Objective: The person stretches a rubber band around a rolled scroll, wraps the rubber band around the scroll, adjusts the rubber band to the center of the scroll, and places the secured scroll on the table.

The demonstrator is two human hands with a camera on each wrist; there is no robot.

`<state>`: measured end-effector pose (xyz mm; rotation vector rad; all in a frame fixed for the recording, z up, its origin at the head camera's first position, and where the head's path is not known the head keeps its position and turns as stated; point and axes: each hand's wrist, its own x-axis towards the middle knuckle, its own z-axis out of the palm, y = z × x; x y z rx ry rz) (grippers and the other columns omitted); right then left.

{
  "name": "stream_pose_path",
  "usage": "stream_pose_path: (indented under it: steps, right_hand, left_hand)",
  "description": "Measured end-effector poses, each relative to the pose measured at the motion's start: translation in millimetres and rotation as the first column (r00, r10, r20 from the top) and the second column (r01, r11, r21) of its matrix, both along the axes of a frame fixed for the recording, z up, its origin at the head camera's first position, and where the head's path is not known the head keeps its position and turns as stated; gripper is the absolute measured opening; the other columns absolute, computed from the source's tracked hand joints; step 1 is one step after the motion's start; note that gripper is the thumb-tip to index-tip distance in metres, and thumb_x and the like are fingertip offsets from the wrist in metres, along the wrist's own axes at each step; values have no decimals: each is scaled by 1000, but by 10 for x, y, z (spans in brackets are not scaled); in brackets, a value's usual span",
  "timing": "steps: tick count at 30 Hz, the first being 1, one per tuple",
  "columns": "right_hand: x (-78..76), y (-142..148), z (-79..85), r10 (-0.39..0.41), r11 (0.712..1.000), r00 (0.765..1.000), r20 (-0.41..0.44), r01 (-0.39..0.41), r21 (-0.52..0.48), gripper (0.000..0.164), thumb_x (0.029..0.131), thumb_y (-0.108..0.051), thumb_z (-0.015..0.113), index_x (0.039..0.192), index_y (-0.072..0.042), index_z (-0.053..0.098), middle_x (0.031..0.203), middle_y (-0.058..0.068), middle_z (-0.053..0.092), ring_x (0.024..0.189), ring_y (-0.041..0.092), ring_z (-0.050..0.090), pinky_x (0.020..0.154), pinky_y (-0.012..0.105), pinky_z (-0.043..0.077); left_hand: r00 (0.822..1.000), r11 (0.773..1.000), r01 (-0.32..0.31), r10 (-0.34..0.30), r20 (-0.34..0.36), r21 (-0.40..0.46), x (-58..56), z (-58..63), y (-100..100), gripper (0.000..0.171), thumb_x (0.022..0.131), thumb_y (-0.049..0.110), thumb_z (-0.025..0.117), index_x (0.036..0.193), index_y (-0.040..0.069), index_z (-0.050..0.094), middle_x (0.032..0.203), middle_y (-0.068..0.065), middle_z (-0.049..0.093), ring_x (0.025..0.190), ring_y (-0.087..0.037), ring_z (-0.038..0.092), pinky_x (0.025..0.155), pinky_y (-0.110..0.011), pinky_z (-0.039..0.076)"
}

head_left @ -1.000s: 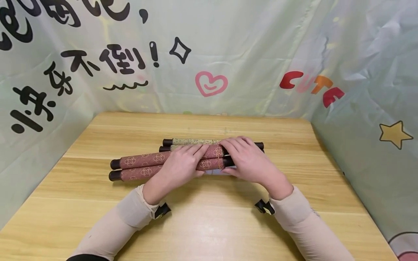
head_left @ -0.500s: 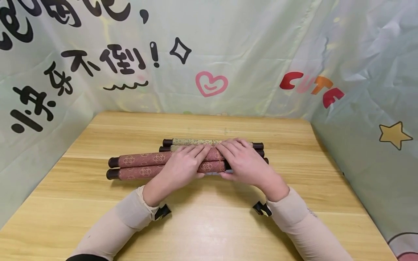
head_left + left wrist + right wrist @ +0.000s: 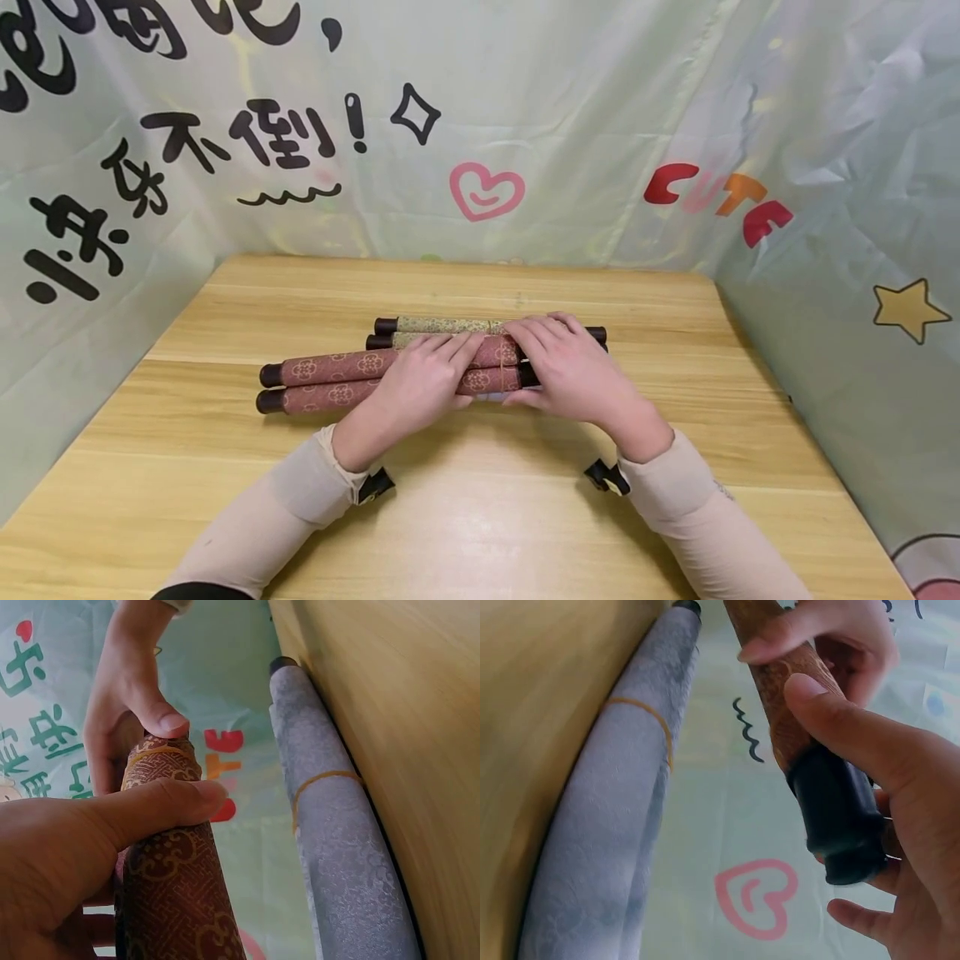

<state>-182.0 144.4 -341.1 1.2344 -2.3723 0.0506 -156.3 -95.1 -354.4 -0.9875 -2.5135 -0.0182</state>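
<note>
A dark red patterned scroll (image 3: 330, 379) with paired rollers and black end knobs lies level across the head view. My left hand (image 3: 423, 375) grips it near the middle, thumb along the near side. Toward its right end my right hand (image 3: 566, 367) holds it; in the right wrist view the thumb rests on the scroll beside the black knob (image 3: 836, 817). A thin rubber band (image 3: 163, 752) circles the scroll between the two hands. Below it on the table lies a grey scroll (image 3: 337, 855) with its own rubber band (image 3: 326, 776), mostly hidden in the head view.
Behind the red scroll, a yellow-green patterned scroll (image 3: 442, 326) with black knobs lies on the wooden table (image 3: 480, 533). Printed cloth walls (image 3: 585, 125) rise at the back and both sides.
The red scroll slid slightly left, then back right. My right hand moved inward along its end, then outward again, while my left hand kept hold with little movement.
</note>
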Motion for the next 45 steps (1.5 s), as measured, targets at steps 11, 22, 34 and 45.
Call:
stream_pose_path:
  steps: [11,22,34,45]
  right_hand:
    - [19,-87,-79,-40,997,999,-15,41,60,82,75,-52,76,130,4,53,122,16,61,116,32,55,109,49,34]
    - [10,-185,-207,-2,999,1000,5,2,37,84,76,-46,79,135,7,49,125,20,60,115,33,57,104,46,41]
    - [-78,-3,-99,44,998,999,-24,-45,-49,76,74,-47,80,126,3,57,115,15,65,104,31,61,95,44,46]
    - [-137,243,-1,45,991,999,9,-43,-123,78,70,-44,84,126,3,56,112,17,64,103,33,60,94,48,45]
  left_hand:
    - [1000,999,-13,13,4,-46,-7,-19,28,87,73,45,84,140,0,51,132,-16,59,113,-36,61,96,-51,48]
    - [1000,1000,-3,3,5,-10,8,-44,37,87,72,45,84,139,1,52,131,-16,60,111,-36,62,95,-52,48]
    - [993,999,51,-50,-103,5,-56,-82,23,83,82,54,73,144,4,48,133,-13,60,114,-32,60,95,-47,48]
    - [992,998,59,-54,-117,39,-102,-36,-61,82,85,62,63,147,11,44,137,-10,55,118,-33,54,98,-52,43]
